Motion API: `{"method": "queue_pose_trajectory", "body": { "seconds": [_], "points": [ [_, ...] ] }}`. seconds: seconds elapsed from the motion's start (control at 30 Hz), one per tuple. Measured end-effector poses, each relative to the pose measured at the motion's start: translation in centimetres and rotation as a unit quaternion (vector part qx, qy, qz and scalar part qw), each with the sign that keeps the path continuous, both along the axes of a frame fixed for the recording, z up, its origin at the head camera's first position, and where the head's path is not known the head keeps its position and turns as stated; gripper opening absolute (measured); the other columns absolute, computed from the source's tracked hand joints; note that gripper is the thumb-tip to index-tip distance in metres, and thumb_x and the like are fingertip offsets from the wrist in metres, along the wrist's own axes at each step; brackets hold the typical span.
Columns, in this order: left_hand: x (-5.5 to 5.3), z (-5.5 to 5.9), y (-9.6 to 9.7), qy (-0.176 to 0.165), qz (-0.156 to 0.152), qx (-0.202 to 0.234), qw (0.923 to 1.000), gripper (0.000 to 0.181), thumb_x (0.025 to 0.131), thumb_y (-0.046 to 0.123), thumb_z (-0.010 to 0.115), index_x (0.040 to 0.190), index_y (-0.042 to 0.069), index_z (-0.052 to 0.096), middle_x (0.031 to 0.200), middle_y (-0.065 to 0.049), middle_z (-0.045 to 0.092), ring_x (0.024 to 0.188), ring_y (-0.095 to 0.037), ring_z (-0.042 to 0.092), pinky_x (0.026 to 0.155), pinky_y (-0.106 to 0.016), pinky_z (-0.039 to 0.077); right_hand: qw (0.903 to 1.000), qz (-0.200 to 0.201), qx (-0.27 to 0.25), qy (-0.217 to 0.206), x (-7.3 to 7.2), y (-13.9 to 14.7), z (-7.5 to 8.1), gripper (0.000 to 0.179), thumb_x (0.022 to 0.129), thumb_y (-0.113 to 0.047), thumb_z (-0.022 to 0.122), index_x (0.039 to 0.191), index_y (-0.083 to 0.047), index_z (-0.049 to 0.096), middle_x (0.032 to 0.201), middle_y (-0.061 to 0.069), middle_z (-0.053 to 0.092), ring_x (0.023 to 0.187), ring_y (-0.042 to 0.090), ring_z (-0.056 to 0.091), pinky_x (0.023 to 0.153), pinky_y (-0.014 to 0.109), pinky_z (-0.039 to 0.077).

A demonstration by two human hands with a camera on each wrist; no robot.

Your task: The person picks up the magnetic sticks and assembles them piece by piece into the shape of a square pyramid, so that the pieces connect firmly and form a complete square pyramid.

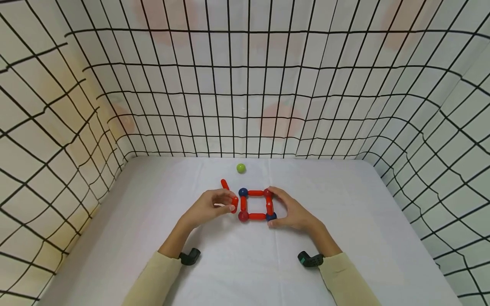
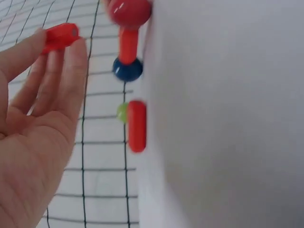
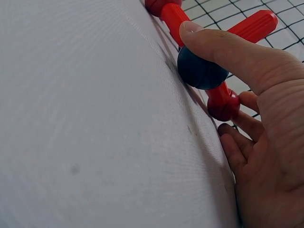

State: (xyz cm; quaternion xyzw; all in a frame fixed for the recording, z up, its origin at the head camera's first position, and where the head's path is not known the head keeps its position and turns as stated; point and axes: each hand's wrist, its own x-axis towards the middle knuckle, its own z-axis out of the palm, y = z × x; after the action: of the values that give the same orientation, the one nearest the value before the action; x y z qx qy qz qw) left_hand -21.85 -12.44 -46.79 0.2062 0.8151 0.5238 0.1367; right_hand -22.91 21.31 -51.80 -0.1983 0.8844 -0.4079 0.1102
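A square of red magnetic rods [image 1: 256, 216] joined by balls lies on the white table. Its corners are a blue ball [image 1: 243, 192] and a red ball [image 1: 267, 193] at the far side, with a red ball [image 1: 243, 216] and a blue ball [image 3: 202, 69] nearer. From that near right blue ball another red rod [image 3: 256, 26] stands up. My right hand [image 1: 292, 213] holds the square's right side, thumb at the blue ball and fingers at the far red one. Left of the square, my left hand [image 1: 212, 207] pinches a red magnetic rod [image 2: 61, 37] between thumb and fingertips.
A loose red rod [image 1: 224, 184] lies just beyond my left hand. Farther back sits a green ball [image 1: 240, 168]. Black grid netting [image 1: 245, 93] over pale cloth encloses the table [image 1: 337, 191] at the back and both sides.
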Motion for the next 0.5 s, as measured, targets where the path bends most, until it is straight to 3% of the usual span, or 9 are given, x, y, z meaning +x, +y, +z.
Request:
{"method": "queue_pose_trajectory", "body": {
  "seconds": [0.17, 0.5],
  "points": [
    [0.2, -0.4, 1.4, 0.016, -0.021, 0.035, 0.999, 0.034, 0.097, 0.02, 0.074, 0.13, 0.017, 0.067, 0.123, -0.001, 0.072, 0.119, -0.022, 0.067, 0.1, -0.033, 0.057, 1.0, 0.0, 0.005, -0.003, 0.0, 0.0, 0.2, 0.109, 0.072, -0.051, 0.091, 0.16, -0.04, 0.029, 0.169, -0.006, 0.029, 0.157, 0.029, 0.027, 0.122, 0.064, 0.027],
    [0.4, -1.3, 2.6, 0.027, -0.037, 0.02, 0.9987, 0.036, 0.101, 0.015, 0.067, 0.137, 0.014, 0.064, 0.134, -0.003, 0.066, 0.125, -0.025, 0.066, 0.101, -0.034, 0.057, 1.0, 0.001, 0.001, 0.007, -0.1, 0.0, -0.1, 0.109, 0.071, -0.052, 0.091, 0.16, -0.041, 0.029, 0.169, -0.006, 0.028, 0.157, 0.029, 0.026, 0.122, 0.064, 0.026]
  ]
}}
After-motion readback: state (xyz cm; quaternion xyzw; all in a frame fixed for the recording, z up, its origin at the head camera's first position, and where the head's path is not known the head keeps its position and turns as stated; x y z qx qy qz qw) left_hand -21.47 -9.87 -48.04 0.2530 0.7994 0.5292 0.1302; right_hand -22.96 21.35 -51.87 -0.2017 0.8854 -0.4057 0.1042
